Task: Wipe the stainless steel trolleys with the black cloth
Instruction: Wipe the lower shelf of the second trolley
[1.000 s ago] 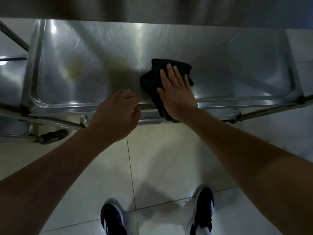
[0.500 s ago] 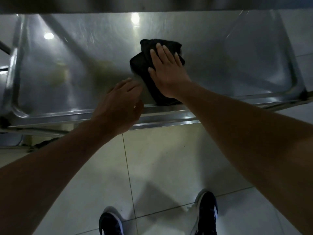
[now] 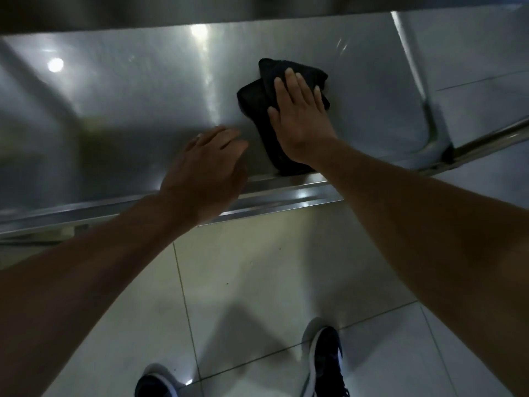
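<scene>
At nine o'clock the trolley shelf (image 3: pixel 120 110) shows a dull yellowish patch, blurred and hard to read. Nearer centre, the left hand (image 3: pixel 204 173) hovers over the shelf's front rim (image 3: pixel 272 193), fingers extended and loosely together; contact with the steel cannot be told. At one o'clock the right hand (image 3: pixel 300 118) lies flat on the black cloth (image 3: pixel 257 101), fingers straight and slightly spread. To wipe well, keep the palm flat with even pressure and make overlapping passes toward the dull patch.
</scene>
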Action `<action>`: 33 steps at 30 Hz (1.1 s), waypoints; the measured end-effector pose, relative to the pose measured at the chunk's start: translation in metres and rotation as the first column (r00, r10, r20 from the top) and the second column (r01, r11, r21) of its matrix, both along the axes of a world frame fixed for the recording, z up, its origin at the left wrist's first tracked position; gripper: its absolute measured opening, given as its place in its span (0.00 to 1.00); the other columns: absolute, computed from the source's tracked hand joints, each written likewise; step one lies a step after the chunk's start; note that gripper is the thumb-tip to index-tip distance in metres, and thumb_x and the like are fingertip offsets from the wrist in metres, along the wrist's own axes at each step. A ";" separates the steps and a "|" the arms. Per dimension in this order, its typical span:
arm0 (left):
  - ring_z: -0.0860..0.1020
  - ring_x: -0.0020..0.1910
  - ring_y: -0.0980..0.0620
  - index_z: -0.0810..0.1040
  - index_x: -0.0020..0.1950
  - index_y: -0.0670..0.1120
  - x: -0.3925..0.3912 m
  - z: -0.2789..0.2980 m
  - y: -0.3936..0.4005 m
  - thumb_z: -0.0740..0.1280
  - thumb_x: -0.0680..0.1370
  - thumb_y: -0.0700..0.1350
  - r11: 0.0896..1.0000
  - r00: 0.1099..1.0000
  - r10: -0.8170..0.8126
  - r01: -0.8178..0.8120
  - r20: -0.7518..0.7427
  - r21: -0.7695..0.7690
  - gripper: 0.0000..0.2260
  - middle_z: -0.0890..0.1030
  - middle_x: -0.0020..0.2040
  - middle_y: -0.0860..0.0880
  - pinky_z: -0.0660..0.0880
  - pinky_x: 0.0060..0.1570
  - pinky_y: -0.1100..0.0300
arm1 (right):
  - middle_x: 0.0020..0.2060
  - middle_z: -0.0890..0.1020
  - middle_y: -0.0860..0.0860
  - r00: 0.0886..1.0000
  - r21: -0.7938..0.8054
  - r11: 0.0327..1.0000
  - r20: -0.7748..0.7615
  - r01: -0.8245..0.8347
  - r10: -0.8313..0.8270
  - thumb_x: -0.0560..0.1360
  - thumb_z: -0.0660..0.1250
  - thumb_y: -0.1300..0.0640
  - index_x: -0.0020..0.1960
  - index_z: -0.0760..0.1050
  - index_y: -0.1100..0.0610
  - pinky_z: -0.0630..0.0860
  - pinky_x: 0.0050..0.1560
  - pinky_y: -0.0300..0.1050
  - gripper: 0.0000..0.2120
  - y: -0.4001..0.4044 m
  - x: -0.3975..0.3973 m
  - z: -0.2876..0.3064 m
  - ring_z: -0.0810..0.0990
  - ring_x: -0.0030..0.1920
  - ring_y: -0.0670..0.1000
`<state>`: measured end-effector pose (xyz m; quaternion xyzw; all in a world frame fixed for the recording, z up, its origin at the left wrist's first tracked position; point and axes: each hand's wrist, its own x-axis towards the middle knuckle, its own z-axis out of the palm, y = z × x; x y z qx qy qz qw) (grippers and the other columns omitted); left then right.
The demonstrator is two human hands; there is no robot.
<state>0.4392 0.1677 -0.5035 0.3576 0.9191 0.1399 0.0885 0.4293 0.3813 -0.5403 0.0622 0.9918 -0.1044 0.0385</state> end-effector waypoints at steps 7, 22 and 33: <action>0.65 0.73 0.42 0.73 0.69 0.43 0.015 -0.002 0.072 0.57 0.78 0.49 0.997 0.997 -0.079 0.079 -0.006 0.024 0.22 0.71 0.72 0.42 0.62 0.72 0.47 | 0.81 0.44 0.57 0.993 0.003 0.994 0.031 0.112 -0.112 0.86 0.44 0.47 0.82 0.45 0.59 0.40 0.79 0.57 0.28 0.084 0.026 0.002 0.41 0.81 0.56; 0.71 0.67 0.40 0.78 0.62 0.41 0.048 -0.008 0.191 0.62 0.76 0.46 0.975 0.969 -0.198 0.210 -0.151 0.073 0.17 0.78 0.60 0.41 0.65 0.66 0.51 | 0.81 0.42 0.58 0.979 0.049 0.981 0.066 0.188 -0.191 0.85 0.44 0.47 0.81 0.42 0.59 0.40 0.79 0.57 0.29 0.191 0.085 0.008 0.40 0.80 0.57; 0.70 0.70 0.41 0.78 0.62 0.40 0.062 -0.012 0.146 0.62 0.77 0.45 0.977 0.980 -0.166 0.179 -0.113 0.115 0.17 0.76 0.66 0.42 0.70 0.66 0.46 | 0.81 0.42 0.58 0.973 0.035 0.978 0.106 0.204 -0.206 0.85 0.44 0.48 0.81 0.42 0.58 0.41 0.79 0.58 0.29 0.141 0.119 0.007 0.40 0.80 0.58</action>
